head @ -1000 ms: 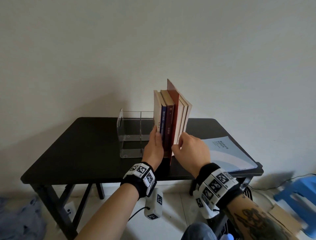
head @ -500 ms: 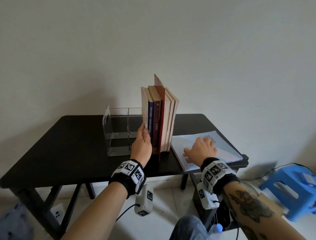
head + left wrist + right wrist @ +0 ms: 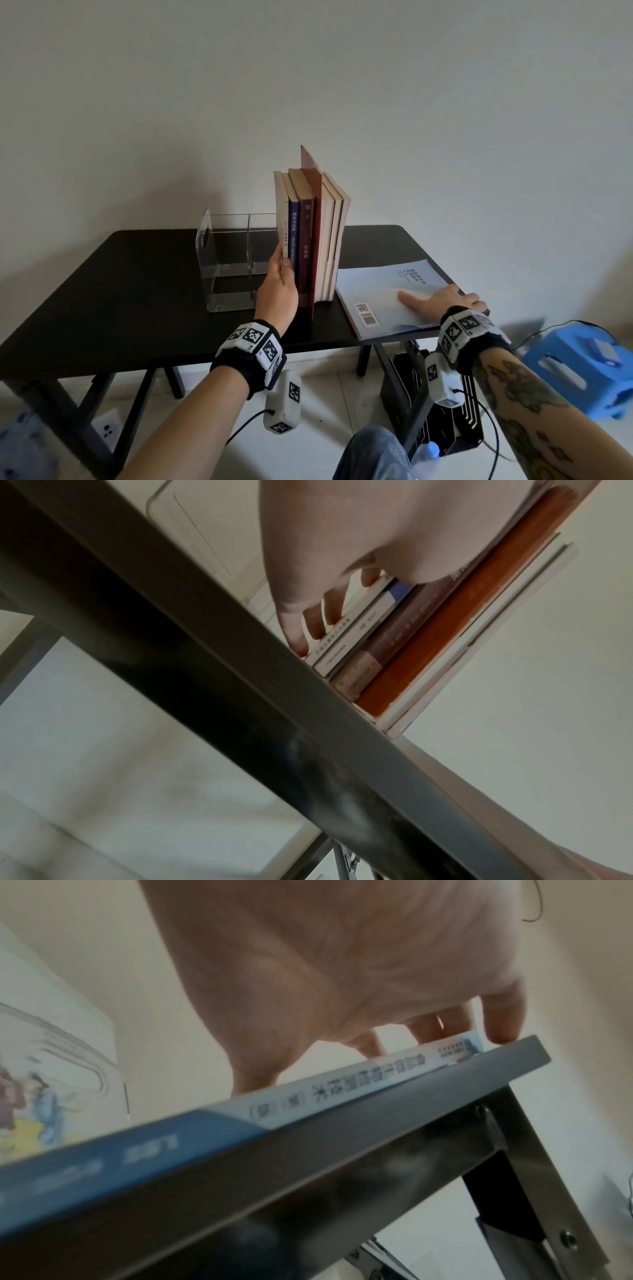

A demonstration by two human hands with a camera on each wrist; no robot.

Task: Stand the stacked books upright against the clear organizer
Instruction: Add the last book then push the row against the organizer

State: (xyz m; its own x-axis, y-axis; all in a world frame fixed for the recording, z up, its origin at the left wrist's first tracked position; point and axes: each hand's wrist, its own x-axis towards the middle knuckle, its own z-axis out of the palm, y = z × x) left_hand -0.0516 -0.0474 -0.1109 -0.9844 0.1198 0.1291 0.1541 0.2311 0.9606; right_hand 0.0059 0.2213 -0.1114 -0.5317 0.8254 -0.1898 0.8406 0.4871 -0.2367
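Note:
Several books [image 3: 312, 236] stand upright in a row on the black table [image 3: 137, 274], their left side against the clear organizer [image 3: 233, 263]. My left hand [image 3: 281, 274] is at the row's near left corner; in the left wrist view its straight fingers [image 3: 318, 623] lie along the outer cover of the white leftmost book [image 3: 356, 626]. A light blue book [image 3: 383, 294] lies flat to the right of the row. My right hand [image 3: 442, 300] rests flat on it, thumb spread, fingertips [image 3: 431, 1031] at its far edge by the table corner.
The organizer's two compartments hold nothing. The flat blue book overhangs the table's front right edge. Below the table on the right stand a black metal rack [image 3: 442, 421] and a water bottle [image 3: 423, 455]; a blue stool [image 3: 582, 363] stands further right.
My right hand has left the standing books and moved right onto the flat blue book. The left hand has stayed at the row, which has straightened against the organizer.

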